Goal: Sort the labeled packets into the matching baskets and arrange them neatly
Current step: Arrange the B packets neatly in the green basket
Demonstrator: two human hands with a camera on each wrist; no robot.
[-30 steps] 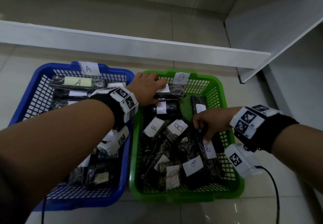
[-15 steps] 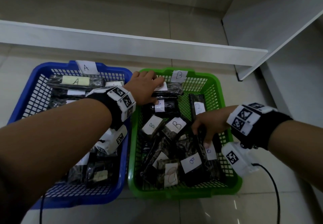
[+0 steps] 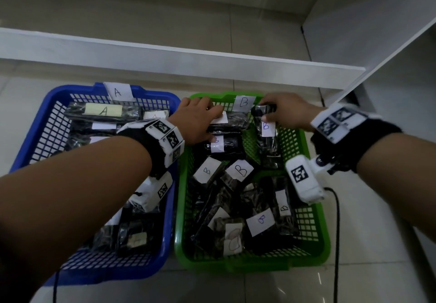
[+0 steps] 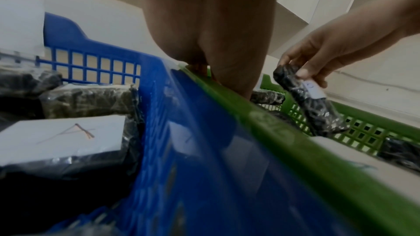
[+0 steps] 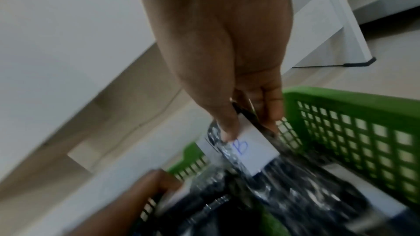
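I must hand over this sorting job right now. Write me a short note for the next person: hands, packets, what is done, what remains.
Right hand pinches one B packet by its top end at the back of the green basket.
Left hand rests on the back row of B packets.
Blue basket holds A packets.
Done: readable labels match their baskets.
Left: set down the held packet, straighten the loose B pile in front.
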